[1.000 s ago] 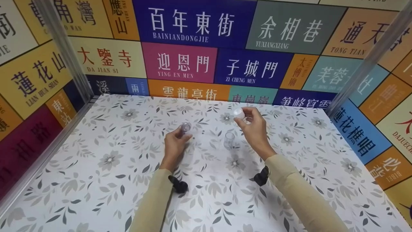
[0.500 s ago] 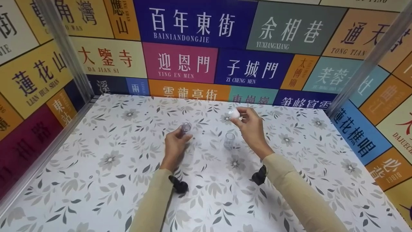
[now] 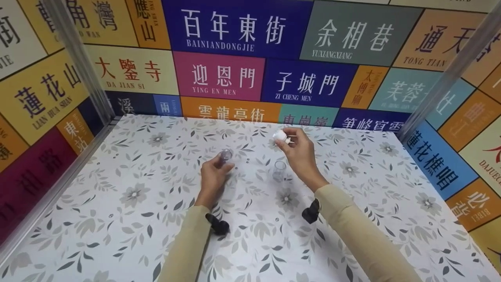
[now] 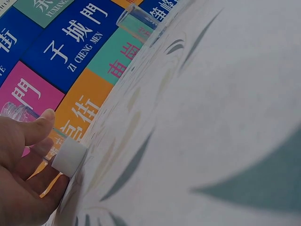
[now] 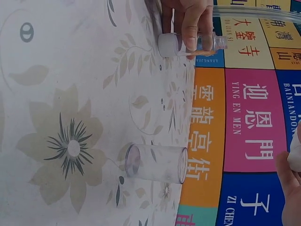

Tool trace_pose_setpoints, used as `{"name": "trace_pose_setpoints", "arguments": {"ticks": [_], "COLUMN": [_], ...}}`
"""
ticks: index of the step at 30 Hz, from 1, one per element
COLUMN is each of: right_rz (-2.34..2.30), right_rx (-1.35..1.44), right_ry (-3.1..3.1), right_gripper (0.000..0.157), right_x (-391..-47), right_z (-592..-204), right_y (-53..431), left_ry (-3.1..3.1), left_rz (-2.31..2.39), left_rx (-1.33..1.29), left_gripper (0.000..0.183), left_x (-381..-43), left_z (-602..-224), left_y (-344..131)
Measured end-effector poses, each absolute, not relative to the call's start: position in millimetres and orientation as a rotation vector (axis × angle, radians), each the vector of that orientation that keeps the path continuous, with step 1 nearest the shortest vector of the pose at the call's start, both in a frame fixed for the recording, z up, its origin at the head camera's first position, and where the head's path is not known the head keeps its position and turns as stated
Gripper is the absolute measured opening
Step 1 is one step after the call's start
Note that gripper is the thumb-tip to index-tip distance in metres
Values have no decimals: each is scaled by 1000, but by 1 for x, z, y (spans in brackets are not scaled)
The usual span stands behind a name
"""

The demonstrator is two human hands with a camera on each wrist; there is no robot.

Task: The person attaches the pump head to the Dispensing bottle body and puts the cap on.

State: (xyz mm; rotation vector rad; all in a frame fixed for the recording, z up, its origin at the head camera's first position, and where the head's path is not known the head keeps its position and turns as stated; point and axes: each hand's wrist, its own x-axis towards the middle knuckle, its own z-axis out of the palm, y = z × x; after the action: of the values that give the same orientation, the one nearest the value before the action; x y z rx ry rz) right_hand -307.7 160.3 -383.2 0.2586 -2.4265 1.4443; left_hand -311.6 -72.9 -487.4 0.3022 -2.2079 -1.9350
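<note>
A small clear bottle (image 3: 226, 156) with a threaded, uncovered neck and a white base (image 4: 69, 156) stands upright on the table. My left hand (image 3: 212, 174) holds it around the body, thumb on one side and fingers on the other. To the right and higher up, my right hand (image 3: 301, 154) pinches a white bottle top (image 3: 280, 136) above the table; a small white part sticks out beside the fingers. In the right wrist view this top (image 5: 295, 153) is cut off by the frame edge. Bottle and top are apart.
A clear open cylinder (image 5: 157, 163), like a cover or small cup, stands on the table between the hands, nearer the right one. White cloth (image 3: 133, 231) with a grey leaf and flower print spreads over the table. Behind rises a colourful wall (image 3: 235, 29) of lettered panels.
My right hand has moved a little to the left with the white bottle top, which has tilted. The left hand, the bottle and the clear cylinder stay where they were.
</note>
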Motion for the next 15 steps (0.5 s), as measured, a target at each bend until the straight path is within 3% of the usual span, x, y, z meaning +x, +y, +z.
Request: {"name": "trace_pose_setpoints", "arguments": {"ticks": [15], "right_rz": [1671], "right_rx": [261], "right_ry": [-2318], "right_gripper": [37], "right_x": [-311], "right_z": [-379], "right_y": [145], "left_ry": [-2148], "left_rz": [-2013], "left_rx": [311], "left_gripper": [61], "left_x": [-313], "left_z": [-488], "left_y": [-72]}}
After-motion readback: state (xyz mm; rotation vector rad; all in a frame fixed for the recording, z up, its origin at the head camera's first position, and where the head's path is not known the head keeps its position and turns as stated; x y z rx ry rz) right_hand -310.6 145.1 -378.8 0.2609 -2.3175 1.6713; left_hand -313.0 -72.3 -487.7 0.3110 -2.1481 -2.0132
